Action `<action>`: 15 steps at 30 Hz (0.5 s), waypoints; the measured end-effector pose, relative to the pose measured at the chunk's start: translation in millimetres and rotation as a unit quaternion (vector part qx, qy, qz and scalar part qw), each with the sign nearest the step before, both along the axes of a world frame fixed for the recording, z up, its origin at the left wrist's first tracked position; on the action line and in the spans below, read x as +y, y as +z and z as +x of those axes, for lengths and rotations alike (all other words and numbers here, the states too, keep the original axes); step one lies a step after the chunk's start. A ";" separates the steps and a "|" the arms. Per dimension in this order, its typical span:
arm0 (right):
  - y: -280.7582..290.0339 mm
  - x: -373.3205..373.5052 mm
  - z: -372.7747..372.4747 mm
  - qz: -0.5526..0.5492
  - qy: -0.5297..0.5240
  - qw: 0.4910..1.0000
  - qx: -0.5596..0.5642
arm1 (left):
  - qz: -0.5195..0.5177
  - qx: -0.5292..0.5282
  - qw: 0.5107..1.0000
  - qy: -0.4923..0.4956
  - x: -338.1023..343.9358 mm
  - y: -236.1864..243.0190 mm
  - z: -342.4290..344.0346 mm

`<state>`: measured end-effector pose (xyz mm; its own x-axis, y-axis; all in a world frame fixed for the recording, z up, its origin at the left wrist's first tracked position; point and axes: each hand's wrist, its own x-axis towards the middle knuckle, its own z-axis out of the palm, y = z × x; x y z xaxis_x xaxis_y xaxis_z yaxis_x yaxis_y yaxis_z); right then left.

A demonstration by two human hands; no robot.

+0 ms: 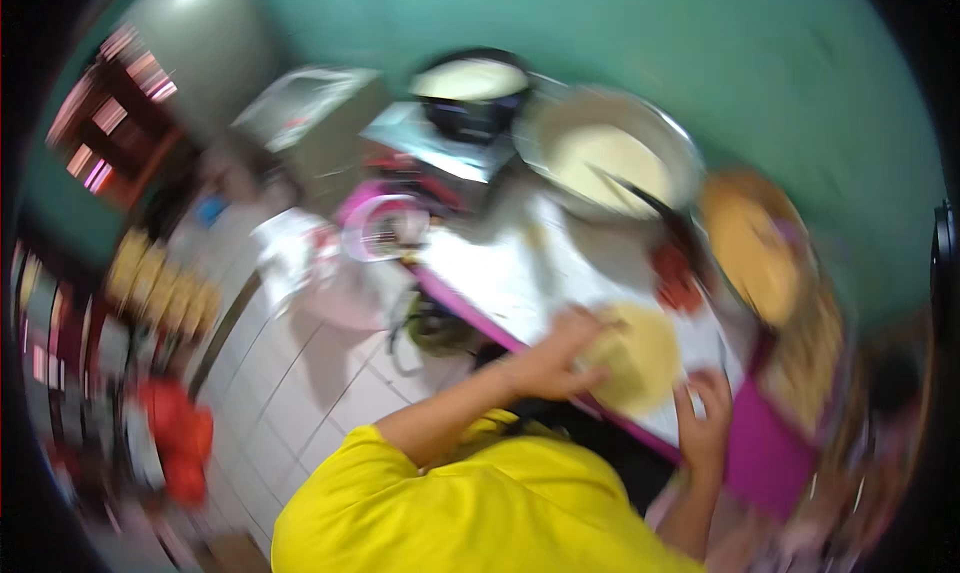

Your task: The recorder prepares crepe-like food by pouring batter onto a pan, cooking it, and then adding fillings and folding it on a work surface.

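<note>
A round, pale yellow flat sheet like a thin pancake (pixel 645 358) lies on the white tabletop in front of me. My left hand (pixel 562 358) is at its left edge, thumb and fingers spread apart. The fingertips reach over the rim of the pancake; blur hides how firmly they touch. My right hand (pixel 705 408) is beside its right edge, fingers bent, with a gap showing between thumb and forefinger. Beyond the pancake is a small red heap (pixel 677 278). A large metal basin (pixel 685 138) of cream-coloured batter stands farther back, with a dark-handled utensil (pixel 640 193) in it.
A black pan (pixel 470 118) with pale contents sits on a stove at the back. Right of the basin are an orange-yellow round stack (pixel 755 248) and a tray of pale rolled pieces (pixel 805 363). A white-rimmed tub (pixel 375 228) and a plastic bag (pixel 300 258) are on the left.
</note>
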<state>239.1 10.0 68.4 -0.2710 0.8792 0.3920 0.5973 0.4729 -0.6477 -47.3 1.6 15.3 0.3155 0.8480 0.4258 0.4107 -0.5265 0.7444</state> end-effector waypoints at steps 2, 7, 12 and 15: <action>10.6 3.2 9.7 -0.001 -0.028 1.000 0.012 | -0.015 0.063 0.997 0.032 1.8 7.6 -10.7; 19.9 -0.7 54.2 -0.054 -0.184 0.981 -0.025 | 0.031 0.212 0.972 0.099 15.6 -3.8 -1.8; 8.8 -25.5 78.8 -0.123 -0.261 0.955 -0.068 | 0.063 0.238 0.966 0.079 13.9 -9.4 10.3; 0.7 -26.7 65.3 -0.186 -0.231 0.951 -0.082 | 0.047 0.244 0.965 0.085 8.4 -9.6 10.3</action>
